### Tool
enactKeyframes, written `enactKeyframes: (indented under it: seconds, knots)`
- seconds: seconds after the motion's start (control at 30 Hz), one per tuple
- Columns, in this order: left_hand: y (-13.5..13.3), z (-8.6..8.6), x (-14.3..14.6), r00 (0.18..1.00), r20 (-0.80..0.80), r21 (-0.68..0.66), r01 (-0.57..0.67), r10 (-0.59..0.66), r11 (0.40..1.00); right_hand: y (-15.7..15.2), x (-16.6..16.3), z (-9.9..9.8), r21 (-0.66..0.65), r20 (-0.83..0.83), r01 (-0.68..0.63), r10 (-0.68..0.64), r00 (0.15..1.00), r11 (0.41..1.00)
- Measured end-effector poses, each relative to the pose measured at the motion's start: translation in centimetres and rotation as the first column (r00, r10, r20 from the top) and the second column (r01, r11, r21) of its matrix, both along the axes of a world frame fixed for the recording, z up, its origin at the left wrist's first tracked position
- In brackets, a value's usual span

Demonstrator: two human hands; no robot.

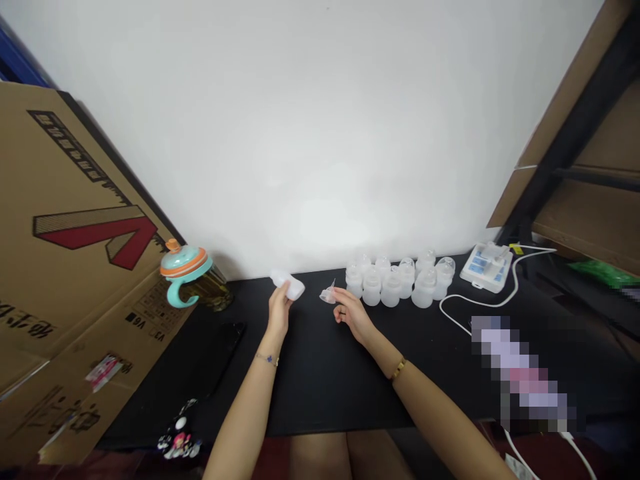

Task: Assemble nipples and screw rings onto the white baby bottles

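My left hand is closed around a frosted white baby bottle, which is tilted on its side just above the black table. Between the thumb and fingertips of my right hand is a small clear bottle part. Whether it is a cap or a nipple I cannot make out. A gap separates the two held pieces. To the right of my right hand, several baby bottles of the same frosted kind stand upright in a cluster, with clear domed tops.
At the left, a large cardboard box borders the black table, with a teal-lidded pitcher of yellowish liquid beside it. A dark phone lies nearer. On the right are a white power strip, its cord and a blurred-out object.
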State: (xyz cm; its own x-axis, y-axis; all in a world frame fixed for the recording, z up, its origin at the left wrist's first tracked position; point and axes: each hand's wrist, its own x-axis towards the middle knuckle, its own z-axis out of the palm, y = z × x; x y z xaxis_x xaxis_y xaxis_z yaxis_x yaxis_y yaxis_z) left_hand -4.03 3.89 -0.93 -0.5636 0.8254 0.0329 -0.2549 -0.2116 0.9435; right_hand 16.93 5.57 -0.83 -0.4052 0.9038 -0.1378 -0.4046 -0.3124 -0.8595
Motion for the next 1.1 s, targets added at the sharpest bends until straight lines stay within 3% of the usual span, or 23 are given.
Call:
enactKeyframes:
  seconds: [0.07, 0.17, 0.37, 0.53, 0.67, 0.77, 0.93, 1.1]
  knots:
    - [-0.2, 0.7, -0.8, 0.981, 0.192, 0.032, 0.000, -0.006, 0.999, 0.0, 0.0, 0.1, -0.037, -0.022, -0.008, 0.007, 1.000, 0.999]
    - [-0.5, 1.2, -1.7, 0.951, 0.301, 0.065, 0.047, -0.064, 0.997, 0.1, 0.0, 0.2, -0.085, -0.029, -0.007, 0.004, 1.000, 0.996]
    - [-0.4, 0.8, -1.1, 0.971, 0.237, 0.056, 0.004, -0.017, 0.998, 0.0, 0.1, 0.3, -0.021, 0.007, 0.019, -0.019, 1.000, 1.000]
    - [-0.2, 0.6, -0.3, 0.984, 0.158, 0.082, 0.070, -0.082, 0.994, -0.2, 0.2, 0.6, 0.096, 0.026, 0.077, -0.080, 0.996, 0.992]
    - [-0.3, 0.9, -0.2, 0.976, 0.208, 0.040, 0.057, -0.064, 0.998, 0.0, 0.1, 0.4, 0.051, 0.011, 0.083, -0.084, 0.996, 0.995]
    - [-0.5, 1.1, -0.1, 0.966, 0.209, 0.024, 0.150, -0.151, 0.988, 0.2, -0.1, 0.1, -0.013, -0.028, 0.085, -0.086, 0.996, 0.996]
    - [-0.7, 0.7, 0.2, 0.951, -0.001, -0.027, 0.309, -0.309, 0.951, 0.3, -0.1, 0.0, -0.028, -0.044, 0.086, -0.087, 0.995, 0.996]
    - [-0.7, 0.7, 0.4, 0.872, -0.290, -0.125, 0.374, -0.395, 0.919, 0.2, 0.0, 0.2, 0.084, 0.017, 0.165, -0.167, 0.986, 0.983]
